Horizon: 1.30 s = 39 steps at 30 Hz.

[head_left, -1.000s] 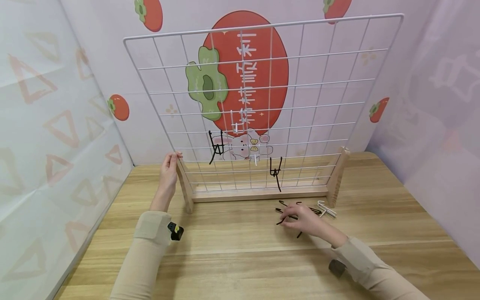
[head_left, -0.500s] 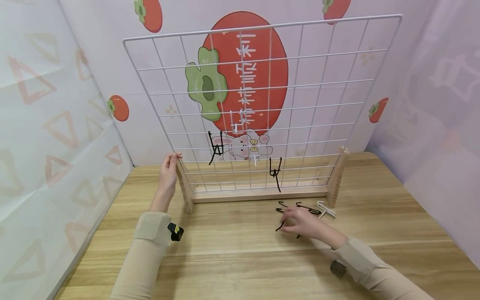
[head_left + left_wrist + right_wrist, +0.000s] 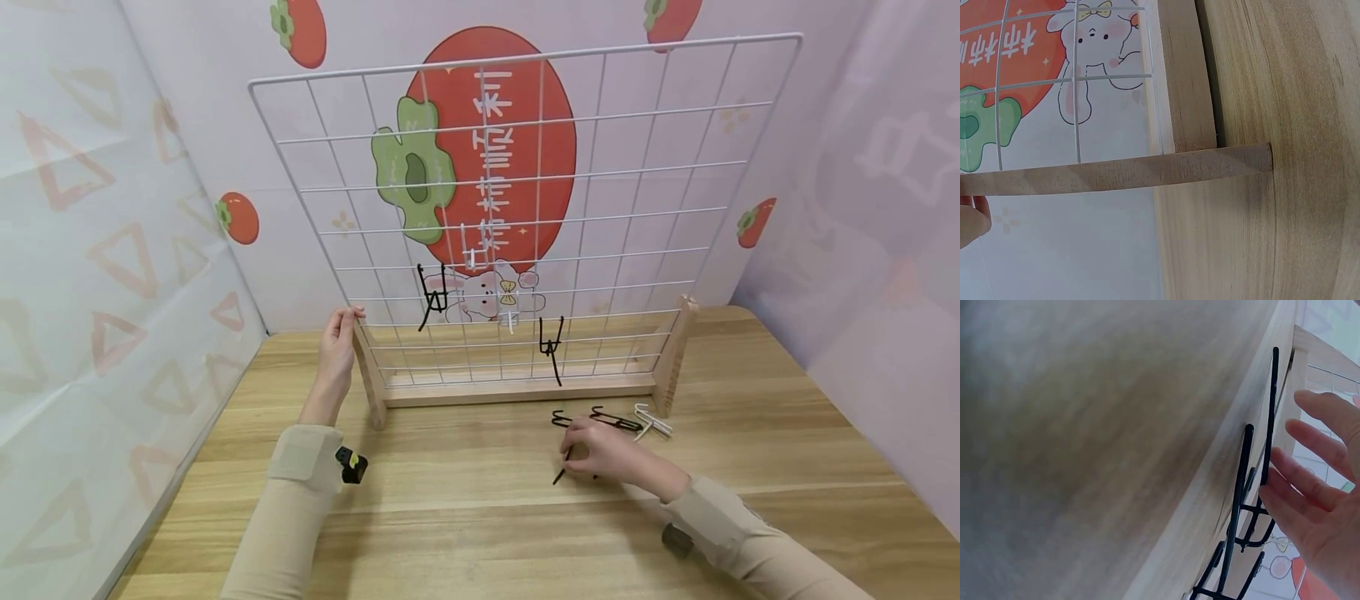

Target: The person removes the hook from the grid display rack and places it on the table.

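Wire grid (image 3: 525,58), white and thin-rodded with rounded upper corners, leans back in a pale, straight-grained wooden stand (image 3: 517,389); we see printed fruit on the wall sheet (image 3: 195,108) through its square gaps; left hand (image 3: 337,346) grips the top of the stand's left upright (image 3: 1116,174), a slim, flat-edged strip in the left wrist view; right hand (image 3: 603,452) pinches a black hook (image 3: 1270,412) by fingertips and thumb, low over the striped wood tabletop (image 3: 450,533), its smooth round prong slanting toward us; more black hooks (image 3: 618,422) and a white hook (image 3: 654,421) lie just beyond the right hand, near the stand's front edge; tabletop stretches between the two hands; the grid's cells carry two hung black hooks (image 3: 551,346), bent wire with forked tops, and two hung white hooks (image 3: 474,259), all in the lower half.
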Available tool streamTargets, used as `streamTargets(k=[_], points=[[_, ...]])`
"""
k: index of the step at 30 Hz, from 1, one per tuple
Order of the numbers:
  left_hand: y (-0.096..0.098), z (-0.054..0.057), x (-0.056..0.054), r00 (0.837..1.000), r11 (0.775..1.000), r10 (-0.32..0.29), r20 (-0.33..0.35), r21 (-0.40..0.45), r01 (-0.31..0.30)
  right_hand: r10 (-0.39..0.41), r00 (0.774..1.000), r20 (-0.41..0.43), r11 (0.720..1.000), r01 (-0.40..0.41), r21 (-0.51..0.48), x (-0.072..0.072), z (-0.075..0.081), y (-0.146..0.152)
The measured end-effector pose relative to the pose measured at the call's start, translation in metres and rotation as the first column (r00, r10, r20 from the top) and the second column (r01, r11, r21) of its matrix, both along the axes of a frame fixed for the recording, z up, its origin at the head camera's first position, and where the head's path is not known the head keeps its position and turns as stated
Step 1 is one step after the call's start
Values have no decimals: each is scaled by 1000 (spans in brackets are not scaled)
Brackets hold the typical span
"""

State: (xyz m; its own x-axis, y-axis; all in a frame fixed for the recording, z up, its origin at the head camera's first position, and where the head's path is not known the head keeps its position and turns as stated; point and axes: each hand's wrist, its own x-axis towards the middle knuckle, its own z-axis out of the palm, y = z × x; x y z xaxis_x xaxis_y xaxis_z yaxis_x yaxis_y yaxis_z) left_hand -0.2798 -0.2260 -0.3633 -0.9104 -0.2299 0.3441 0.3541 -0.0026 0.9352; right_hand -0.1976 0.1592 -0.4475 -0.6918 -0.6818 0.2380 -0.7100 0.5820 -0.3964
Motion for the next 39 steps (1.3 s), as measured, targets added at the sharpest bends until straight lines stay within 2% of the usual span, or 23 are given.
streamTargets(k=[10,17,28,32,39], points=[[0,-1,0,1000,1000,8,0,-2,-8,45,995,-86,997,-50,-60,-2,-1,-1],[-1,-1,0,1000,1000,3,-4,6,-3,12,998,-67,998,-16,-61,-3,6,0],[0,-1,0,1000,1000,7,5,7,-7,-21,999,-37,990,16,-137,-9,17,3],[-1,-1,-1,1000,1000,8,8,5,-8,-49,997,-64,984,37,-172,-12,22,4],[0,0,-1,1000,1000,4,13,1,-5,-71,986,-153,965,29,-260,-18,33,4]])
